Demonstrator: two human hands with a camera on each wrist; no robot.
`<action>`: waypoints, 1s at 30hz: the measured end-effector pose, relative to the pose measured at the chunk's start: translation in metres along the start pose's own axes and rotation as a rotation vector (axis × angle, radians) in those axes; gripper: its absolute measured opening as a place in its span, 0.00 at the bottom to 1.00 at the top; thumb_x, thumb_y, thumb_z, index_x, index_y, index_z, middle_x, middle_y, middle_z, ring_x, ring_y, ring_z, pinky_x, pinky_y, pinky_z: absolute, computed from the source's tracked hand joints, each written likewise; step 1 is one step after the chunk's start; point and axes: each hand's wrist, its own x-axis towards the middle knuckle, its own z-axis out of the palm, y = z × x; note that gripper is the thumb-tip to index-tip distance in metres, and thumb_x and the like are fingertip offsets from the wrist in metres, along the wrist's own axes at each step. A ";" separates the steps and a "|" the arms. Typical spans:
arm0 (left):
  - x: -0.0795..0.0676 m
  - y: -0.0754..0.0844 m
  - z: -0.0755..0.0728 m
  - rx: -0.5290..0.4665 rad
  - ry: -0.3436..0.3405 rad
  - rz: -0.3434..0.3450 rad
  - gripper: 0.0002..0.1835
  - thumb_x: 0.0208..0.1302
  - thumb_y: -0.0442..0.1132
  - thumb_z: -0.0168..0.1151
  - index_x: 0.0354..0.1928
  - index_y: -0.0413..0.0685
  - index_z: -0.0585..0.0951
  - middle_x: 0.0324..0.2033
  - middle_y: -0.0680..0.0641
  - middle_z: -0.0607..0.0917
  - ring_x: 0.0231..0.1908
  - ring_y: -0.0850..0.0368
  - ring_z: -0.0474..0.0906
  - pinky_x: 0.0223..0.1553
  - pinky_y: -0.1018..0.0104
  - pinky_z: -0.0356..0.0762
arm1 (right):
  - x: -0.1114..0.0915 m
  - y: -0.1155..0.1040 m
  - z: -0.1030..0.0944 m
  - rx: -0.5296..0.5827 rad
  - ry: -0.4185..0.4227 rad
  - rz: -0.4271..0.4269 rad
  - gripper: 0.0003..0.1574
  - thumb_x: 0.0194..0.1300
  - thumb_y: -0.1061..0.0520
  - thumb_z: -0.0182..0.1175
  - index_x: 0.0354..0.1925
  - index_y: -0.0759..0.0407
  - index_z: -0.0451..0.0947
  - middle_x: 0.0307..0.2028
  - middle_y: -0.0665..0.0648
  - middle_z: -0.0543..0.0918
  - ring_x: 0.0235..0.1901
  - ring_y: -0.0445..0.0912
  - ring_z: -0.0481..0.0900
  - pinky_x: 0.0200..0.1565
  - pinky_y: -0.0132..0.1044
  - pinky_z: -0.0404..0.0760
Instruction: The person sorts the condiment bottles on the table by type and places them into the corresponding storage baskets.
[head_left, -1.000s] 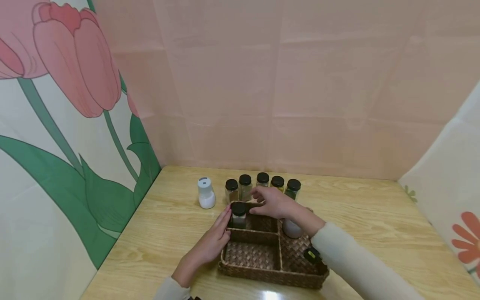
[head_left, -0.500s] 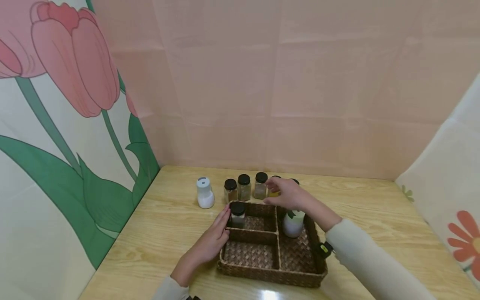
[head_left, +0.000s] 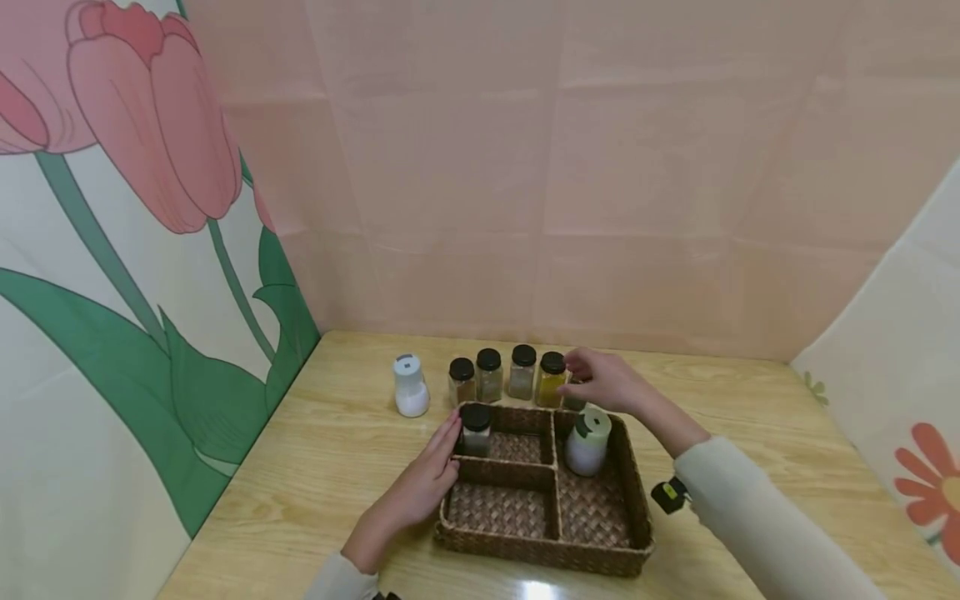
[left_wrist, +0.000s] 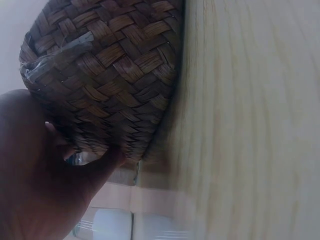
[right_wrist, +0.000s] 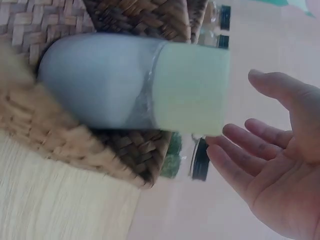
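My left hand (head_left: 420, 483) holds the left wall of a brown woven basket (head_left: 543, 552), its thumb over the rim. In the left wrist view the fingers press against the weave. My right hand (head_left: 607, 381) reaches behind the basket's right back corner, fingers spread and loosely bent, holding nothing. It partly hides a jar of green herbs (right_wrist: 171, 162) with a black lid. Left of those fingers stands a jar of yellow spice (head_left: 551, 385). A shaker with a pale green cap (head_left: 588, 442) stands in the basket's right compartment. A black-lidded jar (head_left: 476, 429) occupies the back left compartment.
More black-lidded spice jars stand behind the basket: a brownish one (head_left: 462, 381), a greyish one (head_left: 490, 379) and a pale one (head_left: 522, 375). A white shaker (head_left: 411, 387) is left of them on the wooden table (head_left: 322, 450). A pink cloth (head_left: 562, 208) hangs behind.
My right hand has moved rightward from above the back left compartment, past the yellow spice jar, to the green herb jar. My left hand has stayed on the basket.
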 end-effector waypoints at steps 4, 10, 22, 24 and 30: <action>-0.001 0.001 -0.001 -0.004 0.004 0.005 0.35 0.79 0.39 0.43 0.81 0.47 0.45 0.81 0.56 0.40 0.79 0.51 0.43 0.76 0.46 0.52 | 0.000 0.007 -0.001 0.009 0.017 0.009 0.39 0.67 0.46 0.68 0.64 0.70 0.71 0.55 0.70 0.82 0.54 0.61 0.82 0.53 0.57 0.81; -0.002 0.000 -0.001 -0.003 0.004 0.014 0.35 0.79 0.39 0.43 0.81 0.47 0.45 0.81 0.50 0.41 0.79 0.50 0.43 0.75 0.45 0.52 | -0.005 0.010 -0.004 -0.006 0.032 0.033 0.37 0.67 0.44 0.67 0.63 0.69 0.73 0.54 0.68 0.82 0.51 0.60 0.82 0.51 0.57 0.81; -0.003 0.002 -0.003 -0.016 0.003 0.012 0.35 0.79 0.38 0.44 0.81 0.47 0.46 0.81 0.49 0.42 0.79 0.50 0.43 0.75 0.45 0.52 | -0.010 0.035 -0.013 -0.008 0.079 0.101 0.33 0.68 0.50 0.66 0.62 0.69 0.73 0.56 0.71 0.80 0.51 0.64 0.82 0.44 0.54 0.85; -0.002 0.001 -0.003 -0.016 0.001 0.008 0.35 0.79 0.39 0.44 0.81 0.47 0.45 0.81 0.49 0.42 0.79 0.50 0.43 0.75 0.45 0.52 | -0.010 0.039 -0.012 -0.013 0.082 0.103 0.34 0.68 0.50 0.66 0.62 0.70 0.72 0.56 0.72 0.80 0.51 0.64 0.82 0.44 0.54 0.85; -0.002 0.001 -0.002 -0.007 -0.008 -0.012 0.35 0.79 0.40 0.43 0.82 0.50 0.45 0.81 0.56 0.40 0.79 0.53 0.41 0.76 0.48 0.50 | -0.007 0.046 -0.010 -0.023 0.080 0.125 0.38 0.66 0.50 0.67 0.64 0.73 0.70 0.56 0.75 0.79 0.51 0.66 0.82 0.45 0.55 0.85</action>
